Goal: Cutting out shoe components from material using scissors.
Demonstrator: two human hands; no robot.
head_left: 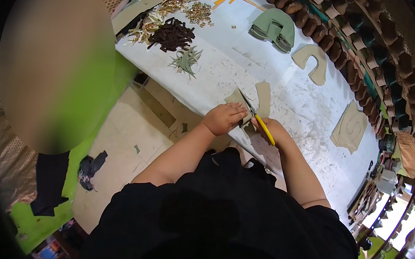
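Note:
At the near edge of the white table, my left hand (225, 118) is closed over a beige-olive cut piece (235, 97), apparently leather or fabric, with its fingers bent onto it. My right hand (275, 130) grips a pair of scissors with yellow handles (265, 129). Their metal blades (245, 99) point away and to the left, over the piece beside my left fingertips. A curved arm of beige material (263, 96) spreads on the table just right of the blades. Whether it joins the piece under my left hand is hidden by my fingers and the scissors.
Farther left lie green offcut strips (187, 60), dark brown strips (172, 34) and small gold-coloured parts (199, 14). Stacked green U-shaped pieces (274, 29), a beige U-shaped piece (310, 63) and more beige pieces (350, 126) lie across the table. Racks of brown shoe lasts (344, 57) line its far side.

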